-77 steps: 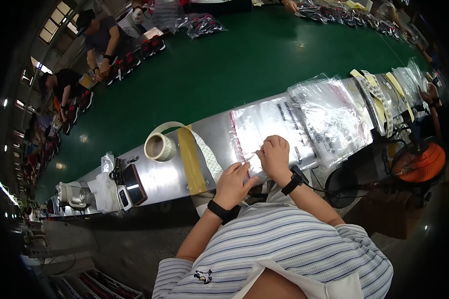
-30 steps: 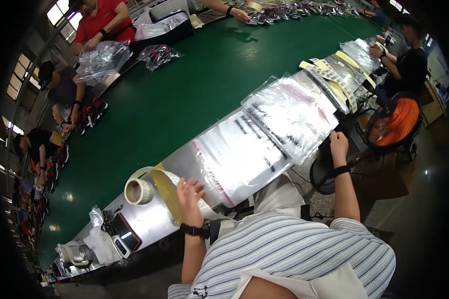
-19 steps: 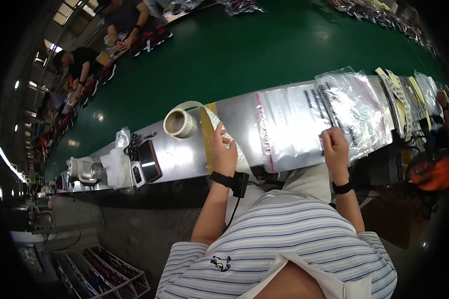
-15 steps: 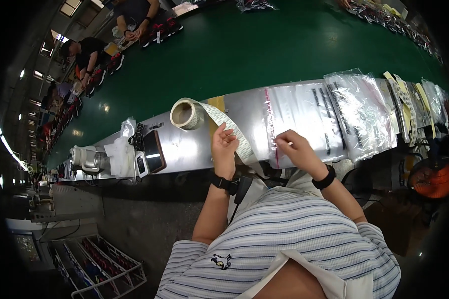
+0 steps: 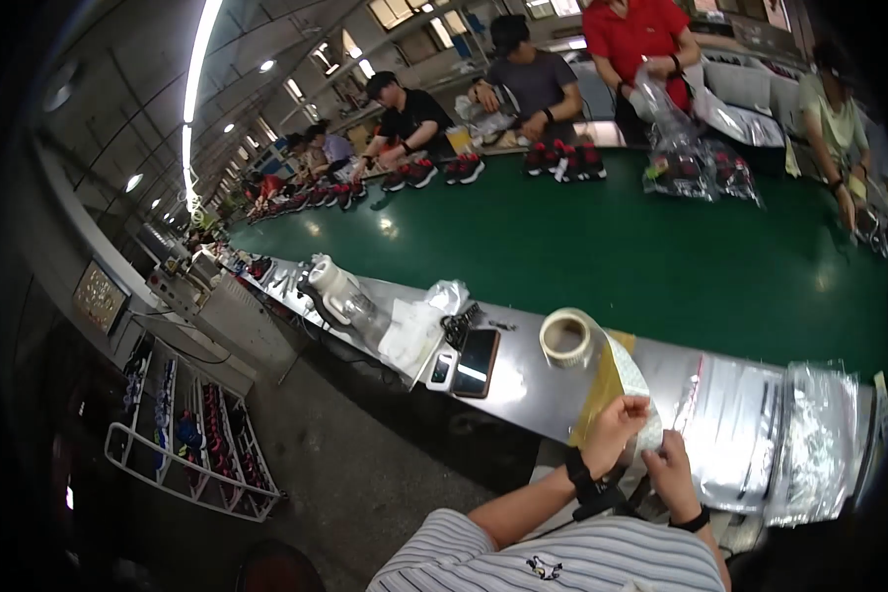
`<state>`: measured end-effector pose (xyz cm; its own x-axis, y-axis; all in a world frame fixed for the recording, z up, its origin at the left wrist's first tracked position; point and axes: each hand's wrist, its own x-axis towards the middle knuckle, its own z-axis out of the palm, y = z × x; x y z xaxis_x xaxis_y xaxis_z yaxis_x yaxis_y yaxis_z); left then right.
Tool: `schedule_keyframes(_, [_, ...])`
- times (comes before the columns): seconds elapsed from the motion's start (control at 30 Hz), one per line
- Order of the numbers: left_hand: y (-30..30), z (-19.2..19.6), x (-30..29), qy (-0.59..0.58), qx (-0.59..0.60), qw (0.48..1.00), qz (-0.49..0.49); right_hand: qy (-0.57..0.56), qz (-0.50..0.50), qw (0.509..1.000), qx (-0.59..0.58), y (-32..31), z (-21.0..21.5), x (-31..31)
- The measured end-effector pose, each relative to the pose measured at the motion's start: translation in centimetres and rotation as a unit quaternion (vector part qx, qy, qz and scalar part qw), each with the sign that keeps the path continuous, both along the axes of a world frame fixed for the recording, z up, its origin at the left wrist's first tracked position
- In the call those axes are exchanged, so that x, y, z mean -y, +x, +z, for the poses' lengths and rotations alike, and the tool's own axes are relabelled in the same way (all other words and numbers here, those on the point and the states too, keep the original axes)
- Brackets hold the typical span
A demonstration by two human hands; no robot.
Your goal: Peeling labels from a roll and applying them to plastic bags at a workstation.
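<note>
A roll of white labels [image 5: 565,337] stands on the metal bench, and its printed label strip [image 5: 629,373] curves off toward me. My left hand [image 5: 614,432] is beside the strip with its fingers curled in; whatever it may hold is too small to make out. Close on its right, my right hand [image 5: 671,472] is closed, with thumb and fingertips at the near end of the strip. To the right of both hands lie flat clear plastic bags [image 5: 728,424] with a red edge strip, and another stack of clear bags [image 5: 814,444] beyond them.
Left of the roll are a tablet-like dark device [image 5: 477,363], a small white device [image 5: 442,370] and a clear jug with a white lid [image 5: 340,291]. A green conveyor belt [image 5: 523,247] runs behind the bench. Co-workers across it handle red-and-black shoes [image 5: 564,161]. A white rack [image 5: 197,444] stands lower left.
My view has swung left and up, showing more co-workers and shoes. My right hand has moved from the bags' red edge to the label strip's end, near my left hand.
</note>
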<state>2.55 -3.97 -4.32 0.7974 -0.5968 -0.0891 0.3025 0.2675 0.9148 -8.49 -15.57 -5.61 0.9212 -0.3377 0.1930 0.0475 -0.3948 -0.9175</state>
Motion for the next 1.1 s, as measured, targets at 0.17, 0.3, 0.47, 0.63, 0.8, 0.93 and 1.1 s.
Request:
schedule_keyframes(0.17, [2.6,-2.4,-1.0,-0.027,0.022,0.982,0.184,0.378,-0.021,0.924,-0.063,-2.1,3.1,0.3])
schedule_keyframes(0.3, [6.9,-5.1,0.1,0.024,-0.211,0.969,-0.126,0.357,0.064,0.928,-0.083,-2.7,6.1,1.0])
schedule_keyframes(0.47, [12.5,-9.4,3.1,-0.101,-0.252,0.953,-0.137,0.31,0.061,0.938,-0.139,-4.0,5.1,0.9])
schedule_keyframes(0.63, [13.4,-9.1,-2.6,-0.085,-0.225,0.968,-0.067,0.322,-0.019,0.938,-0.125,-9.3,4.0,5.8])
schedule_keyframes(0.8, [11.2,-7.4,-4.9,-0.036,-0.243,0.961,0.13,0.23,-0.117,0.959,-0.118,-11.3,6.3,5.2])
schedule_keyframes(0.93, [3.8,-0.4,-6.4,0.116,-0.094,0.981,-0.125,0.112,-0.086,0.98,-0.14,-7.9,5.4,4.1])
schedule_keyframes(1.1, [-2.2,3.5,-2.7,0.159,-0.005,0.951,-0.265,0.08,0.024,0.989,-0.122,-3.9,4.8,1.7])
